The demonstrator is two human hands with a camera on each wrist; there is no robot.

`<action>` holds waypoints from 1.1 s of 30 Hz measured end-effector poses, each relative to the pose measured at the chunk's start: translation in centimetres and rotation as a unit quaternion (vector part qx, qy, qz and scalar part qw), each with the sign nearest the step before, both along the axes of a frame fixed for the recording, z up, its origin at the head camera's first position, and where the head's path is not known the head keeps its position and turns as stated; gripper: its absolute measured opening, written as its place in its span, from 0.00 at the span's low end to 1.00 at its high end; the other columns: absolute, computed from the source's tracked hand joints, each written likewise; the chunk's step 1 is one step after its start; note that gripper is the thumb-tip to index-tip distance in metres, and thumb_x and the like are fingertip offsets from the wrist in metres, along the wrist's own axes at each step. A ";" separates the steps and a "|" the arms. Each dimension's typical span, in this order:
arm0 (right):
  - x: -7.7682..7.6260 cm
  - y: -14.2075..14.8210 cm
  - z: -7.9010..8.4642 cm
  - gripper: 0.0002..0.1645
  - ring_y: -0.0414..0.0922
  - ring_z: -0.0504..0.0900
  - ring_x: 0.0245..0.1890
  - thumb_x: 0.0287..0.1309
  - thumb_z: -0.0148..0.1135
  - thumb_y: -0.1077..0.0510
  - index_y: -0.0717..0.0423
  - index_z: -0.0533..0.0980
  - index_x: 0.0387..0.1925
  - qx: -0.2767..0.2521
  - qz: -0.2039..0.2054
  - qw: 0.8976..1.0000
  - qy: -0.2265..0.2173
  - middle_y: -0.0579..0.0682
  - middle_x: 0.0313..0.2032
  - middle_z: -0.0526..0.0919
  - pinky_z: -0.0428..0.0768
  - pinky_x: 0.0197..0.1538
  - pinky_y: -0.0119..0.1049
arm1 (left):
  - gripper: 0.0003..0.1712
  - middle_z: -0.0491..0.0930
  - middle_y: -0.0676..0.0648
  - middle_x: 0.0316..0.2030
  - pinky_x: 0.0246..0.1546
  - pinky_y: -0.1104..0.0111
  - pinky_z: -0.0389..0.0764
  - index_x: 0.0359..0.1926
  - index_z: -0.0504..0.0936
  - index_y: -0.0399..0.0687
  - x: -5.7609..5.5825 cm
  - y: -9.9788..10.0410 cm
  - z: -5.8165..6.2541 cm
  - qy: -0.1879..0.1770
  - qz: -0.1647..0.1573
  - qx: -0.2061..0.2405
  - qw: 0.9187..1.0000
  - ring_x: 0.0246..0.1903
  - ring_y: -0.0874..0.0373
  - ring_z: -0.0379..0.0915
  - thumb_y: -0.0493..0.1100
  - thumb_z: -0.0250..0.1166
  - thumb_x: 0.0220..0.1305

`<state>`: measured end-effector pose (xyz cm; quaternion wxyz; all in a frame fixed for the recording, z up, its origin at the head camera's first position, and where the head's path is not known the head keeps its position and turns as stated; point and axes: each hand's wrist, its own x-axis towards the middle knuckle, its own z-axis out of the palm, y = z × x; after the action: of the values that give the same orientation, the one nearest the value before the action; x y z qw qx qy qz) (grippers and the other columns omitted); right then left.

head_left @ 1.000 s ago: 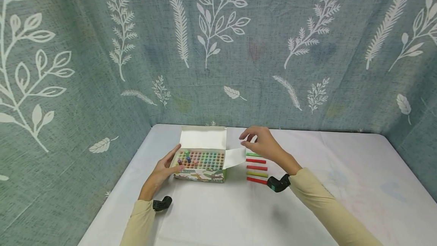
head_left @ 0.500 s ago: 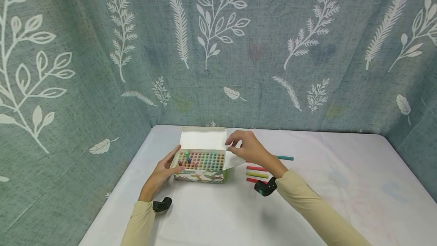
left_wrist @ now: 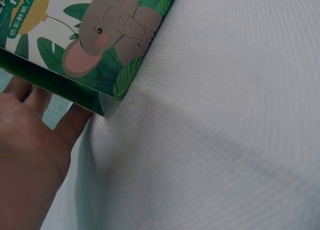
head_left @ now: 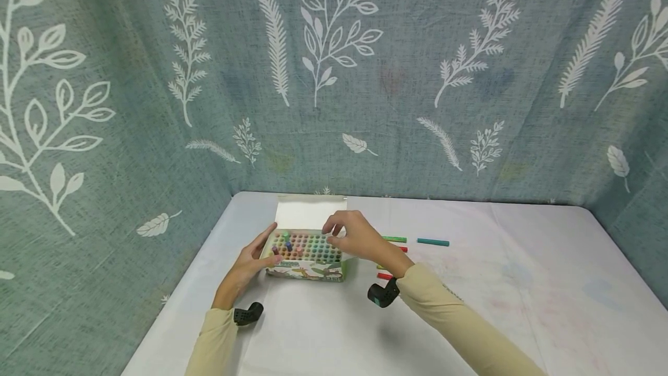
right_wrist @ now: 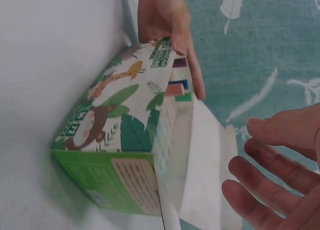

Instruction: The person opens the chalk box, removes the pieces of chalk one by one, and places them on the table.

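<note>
A printed cardboard box (head_left: 304,272) stands on the table with its lid up; its top shows rows of round coloured ends, and several coloured sticks poke up at the left. My left hand (head_left: 250,259) grips the box's left end, thumb at the front edge and fingers round the back. In the left wrist view, an elephant picture covers the box end (left_wrist: 107,35) beside that hand. Over the right part of the rows hovers my right hand (head_left: 357,239), fingers loosely bent. The right wrist view shows the right hand's fingers (right_wrist: 255,190) spread apart with nothing between them.
Right of the box lie several slim sticks, among them a green one (head_left: 395,239), a red one (head_left: 385,276) and, farther right, a teal one (head_left: 433,242). The white lid flap (head_left: 300,213) rises at the box's back. A leaf-patterned curtain (head_left: 334,74) closes off the table's far side.
My right hand has moved left, from above the loose sticks to over the box, uncovering the teal stick. The left hand and the box have stayed in place.
</note>
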<state>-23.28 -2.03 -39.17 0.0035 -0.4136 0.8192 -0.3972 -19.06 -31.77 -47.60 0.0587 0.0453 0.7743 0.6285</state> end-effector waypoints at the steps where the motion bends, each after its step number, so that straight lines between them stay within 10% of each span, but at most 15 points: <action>1: 0.0 -0.3 -0.1 0.07 0.44 0.80 0.35 0.55 0.65 0.66 0.57 0.82 0.37 0.003 0.002 1.000 0.000 0.52 0.37 0.83 0.78 0.38 0.36 | 0.49 0.44 0.51 0.73 0.64 0.39 0.41 0.74 0.50 0.61 0.0 0.0 0.0 0.001 0.000 0.000 1.000 0.72 0.49 0.36 0.42 0.69 0.59; 33: 0.2 -6.8 -4.1 0.12 0.36 0.77 0.34 0.59 0.59 0.68 0.55 0.82 0.42 0.078 0.029 0.996 0.024 0.46 0.38 0.81 0.75 0.37 0.25 | 0.47 0.52 0.53 0.71 0.64 0.50 0.56 0.72 0.55 0.72 -1.2 -0.9 -2.5 0.006 0.017 0.005 1.000 0.66 0.51 0.55 0.44 0.70 0.57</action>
<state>-23.09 -8.81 -43.26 0.0273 -0.4449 0.8355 -0.3213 -20.22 -32.65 -50.07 0.0432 0.0361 0.7724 0.6326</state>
